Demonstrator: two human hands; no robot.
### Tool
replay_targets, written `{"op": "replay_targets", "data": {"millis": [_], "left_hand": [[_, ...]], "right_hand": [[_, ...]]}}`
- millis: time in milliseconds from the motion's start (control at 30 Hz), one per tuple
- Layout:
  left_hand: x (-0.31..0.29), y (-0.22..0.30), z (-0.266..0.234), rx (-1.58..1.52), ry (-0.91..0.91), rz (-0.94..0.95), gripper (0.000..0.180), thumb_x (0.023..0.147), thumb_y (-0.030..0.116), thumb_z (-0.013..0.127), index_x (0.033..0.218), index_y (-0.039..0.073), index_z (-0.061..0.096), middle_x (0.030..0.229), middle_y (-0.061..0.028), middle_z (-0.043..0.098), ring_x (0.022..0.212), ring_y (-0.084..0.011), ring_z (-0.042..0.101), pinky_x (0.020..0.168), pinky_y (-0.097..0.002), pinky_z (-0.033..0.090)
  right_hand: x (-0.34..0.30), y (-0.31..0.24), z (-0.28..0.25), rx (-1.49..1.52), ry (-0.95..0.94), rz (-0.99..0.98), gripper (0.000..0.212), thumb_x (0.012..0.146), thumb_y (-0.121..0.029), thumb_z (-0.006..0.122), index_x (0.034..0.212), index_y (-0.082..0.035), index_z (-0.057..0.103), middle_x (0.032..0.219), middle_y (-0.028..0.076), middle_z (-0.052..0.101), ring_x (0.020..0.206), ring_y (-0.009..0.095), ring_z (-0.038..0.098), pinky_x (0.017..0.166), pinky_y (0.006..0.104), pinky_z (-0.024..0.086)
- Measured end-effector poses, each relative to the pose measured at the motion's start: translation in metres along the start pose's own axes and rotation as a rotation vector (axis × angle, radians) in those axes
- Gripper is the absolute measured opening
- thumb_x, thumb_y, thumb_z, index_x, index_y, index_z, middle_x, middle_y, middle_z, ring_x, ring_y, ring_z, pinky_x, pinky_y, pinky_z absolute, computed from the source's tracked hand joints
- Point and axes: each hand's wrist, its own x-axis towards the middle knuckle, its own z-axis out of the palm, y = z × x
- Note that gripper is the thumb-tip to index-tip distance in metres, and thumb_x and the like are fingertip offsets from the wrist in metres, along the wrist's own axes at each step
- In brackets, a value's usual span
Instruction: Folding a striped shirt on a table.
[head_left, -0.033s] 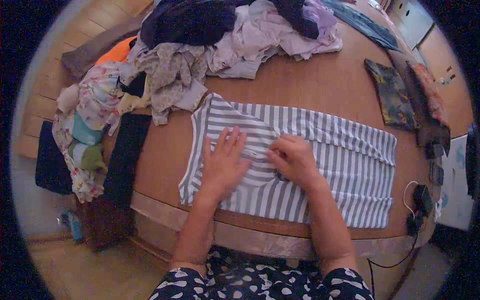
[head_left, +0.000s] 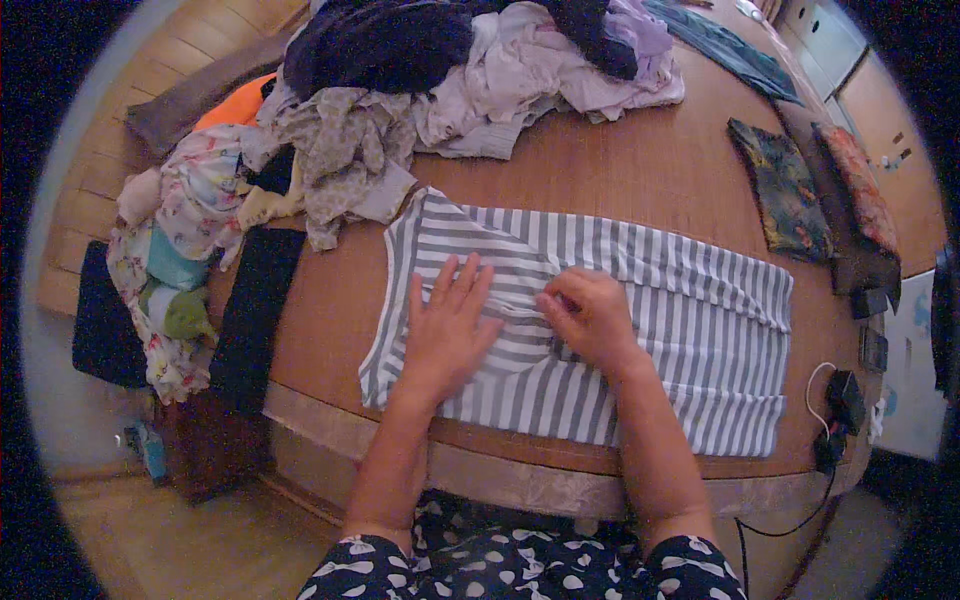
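Observation:
A grey-and-white striped shirt [head_left: 690, 330] lies folded and stretched out sideways on the brown table, its neckline edge toward the left. My left hand [head_left: 450, 325] rests flat on the shirt's left part, fingers spread. Just to its right, my right hand [head_left: 592, 315] is closed, its fingers curled and pinching the cloth near the middle. The stripes under both hands run crosswise to those of the rest, and small creases show between the hands. What lies under my right palm is hidden.
A heap of clothes [head_left: 550, 65] fills the table's far side, with more garments [head_left: 190, 200] hanging over the left edge. Dark patterned folded cloth [head_left: 780, 190] lies at the right. A black adapter with cords [head_left: 845, 400] sits at the right edge.

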Motion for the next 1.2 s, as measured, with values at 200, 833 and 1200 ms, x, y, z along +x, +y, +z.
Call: {"op": "replay_targets", "data": {"millis": [200, 833, 1200], "left_hand": [[-0.001, 0.002, -0.007, 0.045, -0.023, -0.003, 0.069, 0.094, 0.041, 0.056, 0.153, 0.010, 0.035, 0.161, -0.0093, 0.032, 0.150, -0.0299, 0.024, 0.119, -0.0618, 0.010], [-0.067, 0.025, -0.051, -0.133, 0.216, -0.287, 0.073, 0.090, 0.036, 0.062, 0.151, 0.004, 0.037, 0.160, -0.0192, 0.029, 0.150, -0.0350, 0.022, 0.118, -0.0608, 0.013], [-0.113, -0.001, -0.009, 0.022, 0.131, -0.369, 0.066, 0.092, 0.037, 0.060, 0.146, 0.003, 0.045, 0.157, -0.0211, 0.033, 0.146, -0.0369, 0.029, 0.117, -0.0602, 0.015]], "right_hand": [[-0.003, 0.011, 0.000, 0.105, 0.085, 0.195, 0.020, 0.091, -0.024, 0.066, 0.081, -0.007, 0.066, 0.073, 0.017, 0.066, 0.067, 0.035, 0.066, 0.062, 0.0454, 0.049], [0.000, 0.015, -0.004, -0.028, 0.045, 0.266, 0.028, 0.094, -0.034, 0.063, 0.085, -0.008, 0.065, 0.072, 0.015, 0.066, 0.066, 0.036, 0.064, 0.061, 0.0464, 0.048], [0.000, 0.010, -0.001, -0.003, 0.092, 0.204, 0.022, 0.093, -0.022, 0.067, 0.083, -0.003, 0.065, 0.063, 0.011, 0.058, 0.055, 0.021, 0.055, 0.054, 0.0348, 0.042]]}}
